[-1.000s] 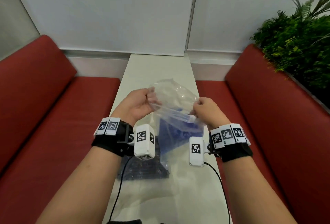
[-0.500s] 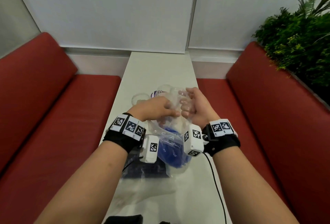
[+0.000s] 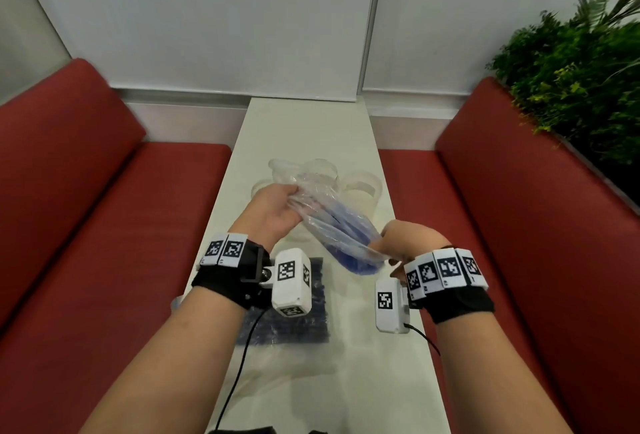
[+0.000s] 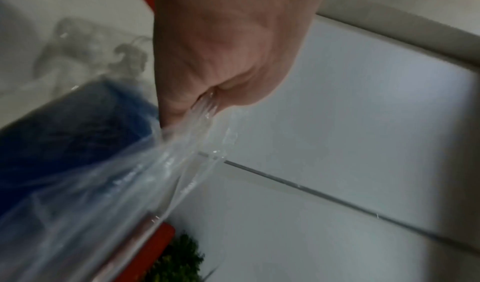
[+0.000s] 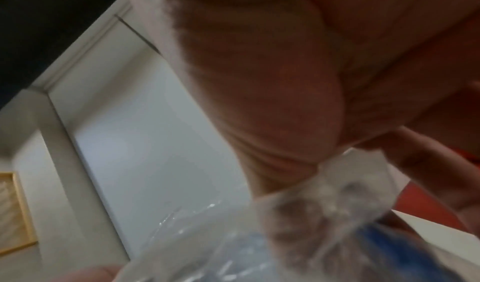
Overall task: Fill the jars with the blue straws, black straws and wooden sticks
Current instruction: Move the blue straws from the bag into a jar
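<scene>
Nearest on the white table (image 3: 304,122): a flat clear packet of black straws (image 3: 291,316) lies under the left wrist, partly hidden by the wrist camera. Crumpled clear plastic lies nearer still; contents not discernible.

Above the table, both hands hold one clear plastic bag (image 3: 311,198) of blue straws (image 3: 349,243), tilted, with the blue end lower and nearer. Right hand (image 3: 408,243) is clenched on the bag's lower end, fingers curled round the plastic beside the blue mass. Left hand (image 3: 277,208) grasps the upper, emptier end; in the left wrist view the plastic is pinched in the curled fingers (image 4: 233,61).

Behind the bag: clear jars (image 3: 360,188) stand on the table, partly hidden by the bag; their contents cannot be made out.

Far: red bench seats (image 3: 86,208) on both sides, white wall panels (image 3: 225,18), green plant (image 3: 571,70) at right.
</scene>
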{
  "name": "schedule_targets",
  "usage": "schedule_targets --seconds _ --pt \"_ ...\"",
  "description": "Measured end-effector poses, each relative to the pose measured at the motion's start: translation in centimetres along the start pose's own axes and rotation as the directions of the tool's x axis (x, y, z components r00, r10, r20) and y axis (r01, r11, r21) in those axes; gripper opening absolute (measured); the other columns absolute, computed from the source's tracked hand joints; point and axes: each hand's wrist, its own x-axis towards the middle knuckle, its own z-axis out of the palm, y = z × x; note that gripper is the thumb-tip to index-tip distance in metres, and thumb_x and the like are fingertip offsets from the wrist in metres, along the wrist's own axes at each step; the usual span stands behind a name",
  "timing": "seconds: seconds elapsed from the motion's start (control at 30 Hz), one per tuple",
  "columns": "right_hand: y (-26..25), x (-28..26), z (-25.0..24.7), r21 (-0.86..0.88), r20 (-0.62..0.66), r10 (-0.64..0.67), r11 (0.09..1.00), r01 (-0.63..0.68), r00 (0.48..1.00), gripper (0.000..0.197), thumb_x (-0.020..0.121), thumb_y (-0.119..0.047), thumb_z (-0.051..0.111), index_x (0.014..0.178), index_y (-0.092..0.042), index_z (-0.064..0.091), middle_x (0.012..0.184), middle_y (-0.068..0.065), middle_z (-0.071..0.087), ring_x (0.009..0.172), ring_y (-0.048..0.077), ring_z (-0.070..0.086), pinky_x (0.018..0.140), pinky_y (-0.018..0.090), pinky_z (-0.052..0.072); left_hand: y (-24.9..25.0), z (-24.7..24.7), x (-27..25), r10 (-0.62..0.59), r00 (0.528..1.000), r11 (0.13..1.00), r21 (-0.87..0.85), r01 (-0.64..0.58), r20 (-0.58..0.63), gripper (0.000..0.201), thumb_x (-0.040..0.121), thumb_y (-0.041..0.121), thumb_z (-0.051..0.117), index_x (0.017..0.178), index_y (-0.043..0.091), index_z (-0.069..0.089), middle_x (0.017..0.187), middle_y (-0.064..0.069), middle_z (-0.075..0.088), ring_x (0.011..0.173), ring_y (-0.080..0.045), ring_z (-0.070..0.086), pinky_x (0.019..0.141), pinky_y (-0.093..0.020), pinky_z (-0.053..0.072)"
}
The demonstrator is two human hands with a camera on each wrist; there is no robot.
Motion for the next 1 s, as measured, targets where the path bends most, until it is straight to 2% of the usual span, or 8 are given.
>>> schedule_targets --seconds 0.1,0.2,0.33,0.4,0.57,0.73,0.87,1.0 --pt "1.2 1.5 1.1 0.497 0.005 0.005 0.868 -0.007 1.000 0.013 0.091 -0.006 0.060 0.093 0.006 0.066 0.086 0.018 0.075 0.075 0.030 0.076 0.078 0.046 0.063 -0.8 0.1 -0.2 -0.118 0.993 0.991 -0.057 0.119 0.015 0.033 0.104 0.003 0.031 0.131 -0.008 0.046 0.129 -0.029 0.056 0.117 -0.040 0.057 0.092 -0.056 0.048" --pt "1.6 2.2 1.6 0.909 -0.011 -0.033 0.416 0.024 0.999 0.011 0.091 0.008 0.060 0.093 0.011 0.070 0.099 0.029 0.073 0.083 0.038 0.076 0.078 0.047 0.063 -1.2 -0.1 -0.6 -0.136 0.991 0.978 0.161 0.133 0.003 0.031 0.103 0.012 0.033 0.125 -0.001 0.050 0.111 -0.023 0.066 0.096 -0.035 0.066 0.068 -0.048 0.057" --pt "1.8 2.8 0.9 0.992 0.053 -0.082 -0.106 -0.062 0.995 0.044 0.079 0.023 0.051 0.121 0.012 0.062 0.122 0.022 0.066 0.110 0.032 0.066 0.090 0.046 0.059 -0.9 -0.7 -1.2 -0.192 0.981 0.871 0.463 0.163 0.015 0.026 0.103 0.026 0.042 0.115 0.006 0.055 0.080 -0.009 0.069 0.056 -0.018 0.061 0.042 -0.024 0.047" --pt "1.5 2.5 0.4 0.966 0.110 -0.106 -0.221 -0.131 0.988 0.063 0.069 0.020 0.051 0.132 0.009 0.055 0.120 0.019 0.058 0.108 0.026 0.054 0.101 0.040 0.052 -0.8 -0.9 -1.6 -0.256 0.965 0.789 0.588 0.177 0.053 0.032 0.102 0.032 0.047 0.115 0.005 0.057 0.078 -0.008 0.067 0.054 -0.016 0.055 0.040 -0.022 0.046" --pt "0.8 1.5 0.7 0.961 0.215 -0.109 -0.156 -0.230 0.971 0.015 0.091 -0.006 0.050 0.103 0.000 0.058 0.068 0.013 0.065 0.052 0.024 0.064 0.055 0.035 0.058 -0.7 -1.4 -2.3 -0.370 0.915 0.599 0.794 0.102 0.162 0.059 0.085 0.050 0.063 0.119 0.002 0.061 0.105 -0.014 0.071 0.087 -0.028 0.070 0.069 -0.034 0.062" --pt "0.4 1.8 1.5 0.975 0.213 -0.094 0.089 -0.205 0.973 0.047 0.096 -0.046 0.059 0.119 -0.005 0.066 0.084 0.014 0.074 0.069 0.030 0.072 0.070 0.042 0.060 -1.3 -1.5 -2.1 -0.331 0.929 0.537 0.842 0.040 0.167 0.067 0.079 0.058 0.066 0.115 0.003 0.061 0.102 -0.012 0.075 0.094 -0.033 0.072 0.072 -0.036 0.061" --pt "0.0 1.1 2.1 0.938 0.343 -0.169 0.015 -0.345 0.924 0.059 0.092 -0.050 0.066 0.124 0.000 0.067 0.116 0.023 0.071 0.102 0.041 0.071 0.091 0.054 0.056 -2.9 -1.8 -0.1 -0.053 0.998 0.673 0.740 0.013 0.030 0.046 0.098 0.045 0.051 0.113 0.003 0.062 0.093 -0.013 0.076 0.082 -0.030 0.074 0.071 -0.044 0.061" --pt "0.4 1.5 3.3 0.961 0.272 -0.155 0.000 -0.276 0.950 0.043 0.099 -0.036 0.061 0.127 -0.004 0.067 0.096 0.020 0.074 0.076 0.028 0.077 0.063 0.037 0.061 -4.2 -3.4 1.0 -0.044 0.998 0.828 0.557 0.062 -0.045 0.036 0.097 0.034 0.057 0.110 0.000 0.061 0.078 -0.011 0.075 0.069 -0.025 0.074 0.057 -0.035 0.058"
